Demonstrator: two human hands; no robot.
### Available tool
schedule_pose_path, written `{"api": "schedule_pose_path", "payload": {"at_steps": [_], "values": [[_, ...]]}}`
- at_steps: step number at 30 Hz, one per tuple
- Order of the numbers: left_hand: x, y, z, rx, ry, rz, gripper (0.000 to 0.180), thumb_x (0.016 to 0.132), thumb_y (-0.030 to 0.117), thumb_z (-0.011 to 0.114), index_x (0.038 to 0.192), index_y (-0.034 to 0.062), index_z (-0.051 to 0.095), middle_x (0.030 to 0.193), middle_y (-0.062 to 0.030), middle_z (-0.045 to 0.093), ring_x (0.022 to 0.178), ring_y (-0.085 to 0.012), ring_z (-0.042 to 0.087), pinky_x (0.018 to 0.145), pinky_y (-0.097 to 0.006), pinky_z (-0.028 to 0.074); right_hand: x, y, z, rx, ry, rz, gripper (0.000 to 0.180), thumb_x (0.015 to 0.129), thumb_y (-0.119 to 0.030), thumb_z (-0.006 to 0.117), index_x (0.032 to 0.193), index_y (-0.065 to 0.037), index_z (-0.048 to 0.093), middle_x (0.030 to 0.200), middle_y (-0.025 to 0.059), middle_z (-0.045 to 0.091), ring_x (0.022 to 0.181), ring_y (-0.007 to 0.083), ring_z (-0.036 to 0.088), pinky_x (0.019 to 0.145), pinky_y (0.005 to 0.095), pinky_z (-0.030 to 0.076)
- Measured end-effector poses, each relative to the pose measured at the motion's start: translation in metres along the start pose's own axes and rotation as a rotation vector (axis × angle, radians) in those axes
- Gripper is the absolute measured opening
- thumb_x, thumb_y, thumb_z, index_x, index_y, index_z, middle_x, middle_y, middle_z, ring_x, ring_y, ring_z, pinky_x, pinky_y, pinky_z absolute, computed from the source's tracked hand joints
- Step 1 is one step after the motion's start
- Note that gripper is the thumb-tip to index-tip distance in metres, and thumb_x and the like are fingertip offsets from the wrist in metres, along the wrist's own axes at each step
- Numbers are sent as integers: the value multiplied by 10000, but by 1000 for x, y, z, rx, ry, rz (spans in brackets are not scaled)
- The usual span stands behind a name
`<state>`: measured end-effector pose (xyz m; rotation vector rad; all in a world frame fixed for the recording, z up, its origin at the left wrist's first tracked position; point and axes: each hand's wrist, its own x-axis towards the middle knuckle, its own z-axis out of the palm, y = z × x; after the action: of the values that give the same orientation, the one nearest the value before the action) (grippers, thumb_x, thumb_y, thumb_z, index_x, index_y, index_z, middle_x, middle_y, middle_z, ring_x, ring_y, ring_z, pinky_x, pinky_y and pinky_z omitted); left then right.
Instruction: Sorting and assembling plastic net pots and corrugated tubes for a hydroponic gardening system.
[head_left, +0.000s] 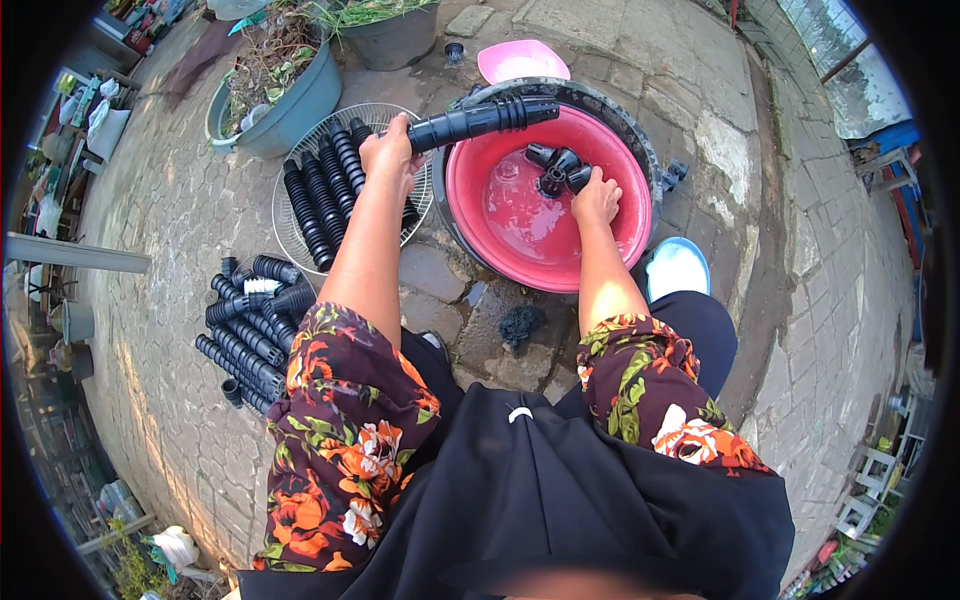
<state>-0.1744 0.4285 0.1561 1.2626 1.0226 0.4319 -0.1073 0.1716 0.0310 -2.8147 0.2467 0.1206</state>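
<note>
My left hand [388, 152] is closed round one end of a long black stack of nested small plastic pots [480, 122]. The stack slants over the far rim of a pink-red basin [620, 235], its ribbed end to the right. Inside the basin, my right hand [598, 200] grips a small black plastic pot [579, 178], whose near end the fingers cover. Beside it, touching, lie a few more black pots [555, 172] on the wet basin bottom. Left of the basin, a round wire basket [284, 215] holds several similar black stacks [320, 195].
A pile of black stacks [245, 330] lies on the paving at left. A dark scrubbing pad [521, 324] rests in front of the basin, a blue-rimmed bowl [678, 268] to its right. Behind are a pink tub [522, 62] and a blue-green planter [300, 105].
</note>
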Motion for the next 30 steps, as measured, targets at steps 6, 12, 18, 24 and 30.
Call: {"api": "schedule_pose_path", "payload": {"at_steps": [6,12,18,24,30], "values": [[-5,0,-10,38,-2,19,421,751,287,654,993,6,454,815,-99,539,624,-194,566,468,-297,500,-4,-19,-23,172,-50,98,608,660,-139,678,1206,-111,411,1092,182,553,1087,360,459,888,440,415],[-11,4,-4,62,-29,22,484,751,278,653,1066,-2,415,846,-93,535,651,-186,571,473,-304,497,33,-22,-40,563,141,-299,527,598,-89,642,1112,-115,530,1031,134,592,1007,323,526,887,391,408],[-7,0,-2,100,-42,34,429,754,277,649,1023,9,448,811,-89,543,628,-188,571,490,-311,500,6,-64,-87,592,135,-825,429,572,20,501,985,-34,602,999,131,598,964,238,564,856,310,425],[-2,1,-11,45,26,35,417,760,281,644,1014,12,451,786,-91,544,594,-189,566,463,-312,490,4,-74,-90,1758,-267,-446,499,680,131,374,1119,-16,560,1061,102,605,993,182,565,869,280,423],[-6,2,-4,36,1,33,357,762,290,642,926,23,472,789,-87,541,592,-187,558,464,-301,487,27,-35,2,563,-72,-449,431,728,-2,497,1125,-146,581,1206,114,516,1130,268,470,932,373,382]]}}
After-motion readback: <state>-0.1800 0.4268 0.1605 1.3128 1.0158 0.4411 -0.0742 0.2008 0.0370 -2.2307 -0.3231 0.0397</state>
